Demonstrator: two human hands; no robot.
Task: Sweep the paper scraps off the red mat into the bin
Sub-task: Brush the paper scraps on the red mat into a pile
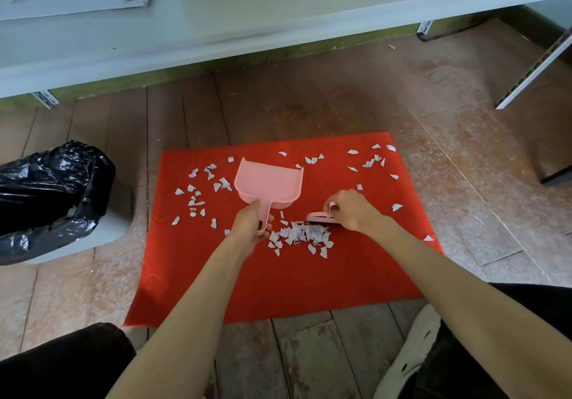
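Note:
A red mat (278, 281) lies on the wooden floor, strewn with white paper scraps. A dense pile of scraps (298, 237) sits near the mat's middle; looser scraps lie at the left (198, 194) and far right (371, 160). My left hand (250, 223) grips the handle of a pink dustpan (269, 182), whose mouth points away from me. My right hand (351, 209) holds a small pink brush (322, 217) with dark bristles touching the far right edge of the pile. The bin (46, 194), lined with a black bag, stands left of the mat.
A white shelf board (278, 17) runs across the far side above the floor. A white slat (535, 70) leans at the far right, with a dark object (557, 169) below it. My knees and a white shoe (411, 352) are at the near edge.

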